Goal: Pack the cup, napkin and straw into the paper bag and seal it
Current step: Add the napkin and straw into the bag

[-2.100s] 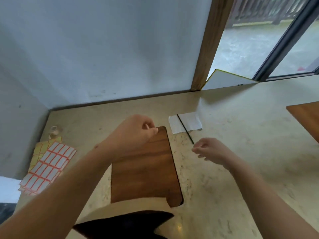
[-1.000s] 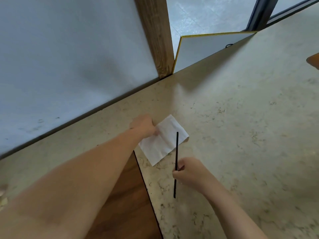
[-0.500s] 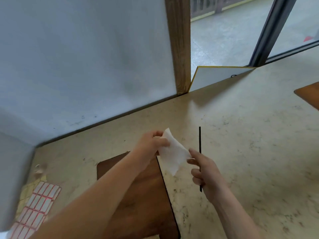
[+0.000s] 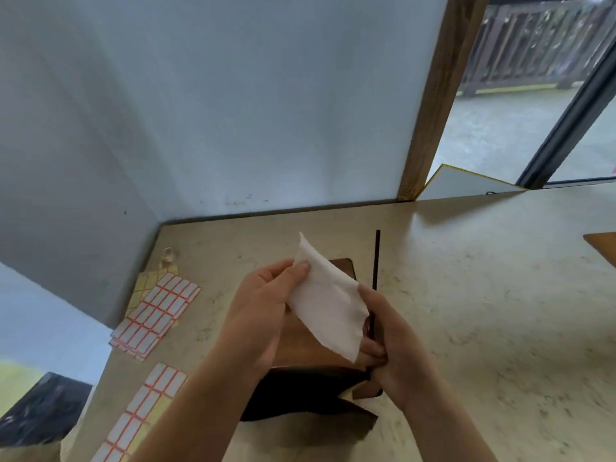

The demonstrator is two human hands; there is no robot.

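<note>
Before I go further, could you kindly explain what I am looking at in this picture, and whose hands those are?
There is no machine here: a person wears a camera on the head, looking down at their own two hands. The left hand pinches a white napkin. The right hand touches the napkin's other edge and grips a thin black straw that points up and away. Below the hands is the open paper bag, its dark mouth facing the camera. It stands on a pale counter with a wooden board and sheets of labels to the left. No cup is visible.
</note>
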